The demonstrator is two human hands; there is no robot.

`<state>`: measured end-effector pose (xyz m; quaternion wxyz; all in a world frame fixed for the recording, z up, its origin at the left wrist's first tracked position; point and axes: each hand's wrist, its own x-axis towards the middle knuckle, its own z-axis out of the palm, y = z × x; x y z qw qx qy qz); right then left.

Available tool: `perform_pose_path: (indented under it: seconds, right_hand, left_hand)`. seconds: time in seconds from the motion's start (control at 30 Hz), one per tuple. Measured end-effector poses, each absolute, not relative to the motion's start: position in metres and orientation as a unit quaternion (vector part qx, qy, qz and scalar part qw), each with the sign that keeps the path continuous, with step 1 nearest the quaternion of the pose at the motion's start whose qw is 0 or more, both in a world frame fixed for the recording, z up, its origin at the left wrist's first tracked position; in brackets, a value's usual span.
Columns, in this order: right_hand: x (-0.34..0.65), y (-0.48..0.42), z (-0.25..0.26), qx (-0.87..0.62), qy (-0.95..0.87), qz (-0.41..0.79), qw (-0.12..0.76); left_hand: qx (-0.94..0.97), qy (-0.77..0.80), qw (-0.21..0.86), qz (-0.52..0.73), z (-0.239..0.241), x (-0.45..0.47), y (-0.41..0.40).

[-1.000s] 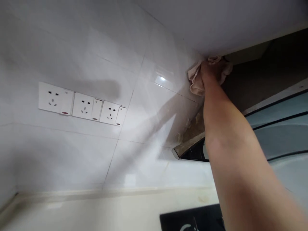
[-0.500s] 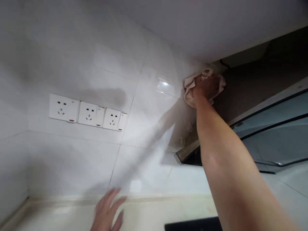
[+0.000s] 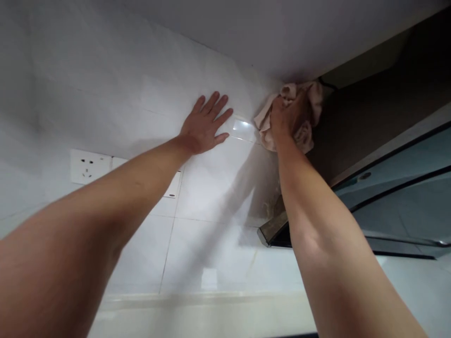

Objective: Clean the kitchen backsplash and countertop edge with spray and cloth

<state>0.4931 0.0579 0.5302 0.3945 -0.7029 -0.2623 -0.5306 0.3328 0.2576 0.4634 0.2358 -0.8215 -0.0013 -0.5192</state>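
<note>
Up nr the corner where tiled wall (image 3: pixel 207 188), grey overhead panel (image 3: pixel 246 28) and dark hood (image 3: pixel 355 122) come together, our R hand (image 3: pixel 286 115) has its grip clamped on a bunched pale pink cloth (image 3: pixel 264 115), folds spilling out on both sides. Cloth's L edge looks to be up against the tiles; whether its R side touches the hood, we can't tell. Just R of its top, a short bit of black cable (image 3: pixel 328 85) shows. Our L hand (image 3: pixel 205 126), w/ nothing in it, is laid flat on the wall L of the cloth, fingers spread apart, a bright reflection (image 3: pixel 243 125) btwn the two. Our L forearm (image 3: pixel 141 178) crosses a row of white sockets (image 3: pixel 88 166): leftmost mostly in view, others partly hidden. Our R forearm (image 3: pixel 320 225) comes up beside the hood's glass panels (image 3: pixel 398 206). Pale bench (image 3: pixel 211 319) runs along the bottom.
</note>
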Motion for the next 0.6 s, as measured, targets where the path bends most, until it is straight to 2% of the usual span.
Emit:
perform_pose_path:
  seconds: [0.2, 0.53, 0.6]
  right_hand:
    - [0.489, 0.075, 0.524, -0.636, -0.295, -0.568, 0.43]
    - [0.502, 0.037, 0.558, -0.704, -0.189, -0.501, 0.467]
    - [0.504, 0.03, 0.559, -0.725, -0.185, -0.484, 0.453]
  left_hand:
    - [-0.804, 0.0, 0.249, -0.54, 0.454, 0.335, 0.259]
    - [-0.807, 0.052, 0.224, -0.544, 0.452, 0.332, 0.26]
    - [-0.806, 0.053, 0.228, -0.544, 0.452, 0.332, 0.259]
